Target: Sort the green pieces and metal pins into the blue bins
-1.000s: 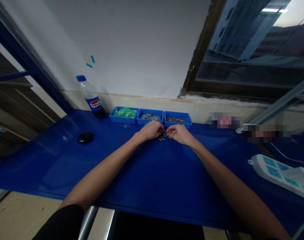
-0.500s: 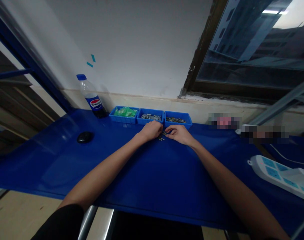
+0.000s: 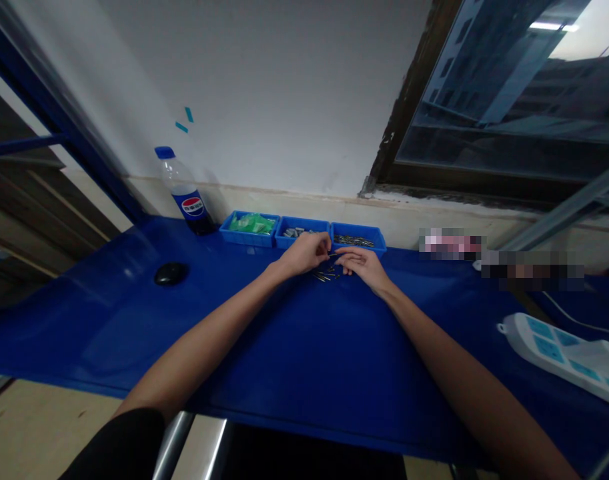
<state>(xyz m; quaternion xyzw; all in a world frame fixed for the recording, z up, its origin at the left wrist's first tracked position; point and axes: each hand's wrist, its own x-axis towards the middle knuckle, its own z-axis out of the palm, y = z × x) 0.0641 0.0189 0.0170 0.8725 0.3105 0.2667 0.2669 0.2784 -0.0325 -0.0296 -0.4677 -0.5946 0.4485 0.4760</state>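
Several thin screws (image 3: 324,275) lie loosely on the blue table between and below my hands. My left hand (image 3: 305,253) is just in front of the middle bin, its fingers pinched together around one screw. Facing it, my right hand (image 3: 358,262) has its fingers pressed together near the other end of that screw; what it grips is too small to make out. Behind the hands stand three blue bins: the left bin (image 3: 249,239) holds green packets, the middle bin (image 3: 284,241) small grey metal parts, and the right bin (image 3: 379,250) dark screws.
A cola bottle (image 3: 191,203) stands left of the bins against the wall. A black mouse (image 3: 171,273) lies at the left of the blue table (image 3: 309,373). At the right are a white power strip (image 3: 559,350) and blurred objects near the wall.
My left hand has lifted slightly and now shows a screw at its fingertips. My right hand's fingers have drawn together and reach toward it. More of the loose screws show.
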